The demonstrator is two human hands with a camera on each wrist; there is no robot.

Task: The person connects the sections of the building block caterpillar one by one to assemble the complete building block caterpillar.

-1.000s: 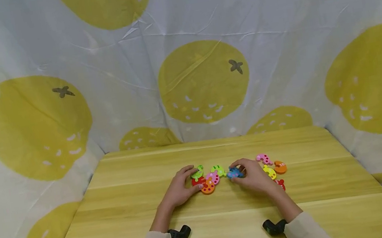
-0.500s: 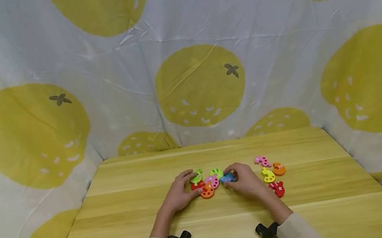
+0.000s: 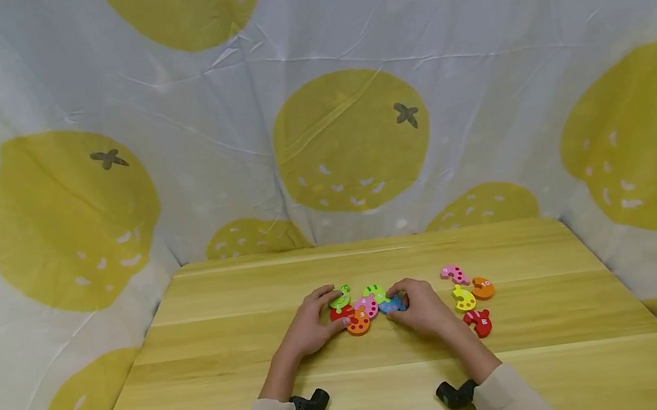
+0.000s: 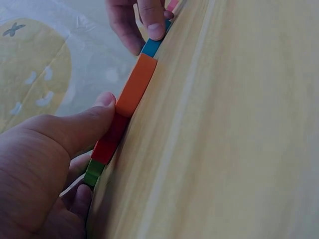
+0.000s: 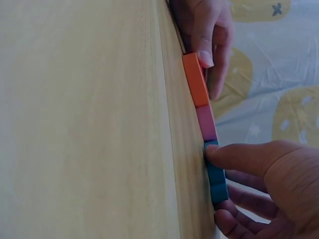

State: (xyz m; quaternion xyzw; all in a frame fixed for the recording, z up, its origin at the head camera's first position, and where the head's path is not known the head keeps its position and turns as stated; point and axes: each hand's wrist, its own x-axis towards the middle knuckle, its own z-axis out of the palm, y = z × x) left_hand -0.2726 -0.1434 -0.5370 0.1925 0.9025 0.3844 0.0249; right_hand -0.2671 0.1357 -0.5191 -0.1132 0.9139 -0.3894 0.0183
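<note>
Several flat puzzle pieces form a winding row on the wooden table (image 3: 212, 364): a green piece with a face (image 3: 340, 297), a red piece (image 3: 340, 313), an orange dotted piece (image 3: 357, 323), a pink dotted piece (image 3: 366, 307) and a green striped piece (image 3: 374, 292). My left hand (image 3: 308, 325) grips the row's left end, thumb at the red and orange pieces, fingers by the green face piece. At the right end, my right hand (image 3: 423, 304) pinches a blue piece (image 5: 215, 172) between thumb and fingers. In the right wrist view it lies against the pink piece (image 5: 207, 123).
Right of my right hand lie loose pieces: a pink one (image 3: 455, 274), an orange one marked 10 (image 3: 483, 288), a yellow one (image 3: 464, 297) and a red one marked 8 (image 3: 480, 323). A lemon-patterned cloth (image 3: 337, 48) hangs behind the table.
My right hand has moved left with the blue piece, bringing it up to the row. More of the loose red piece shows now. My left hand has stayed in place.
</note>
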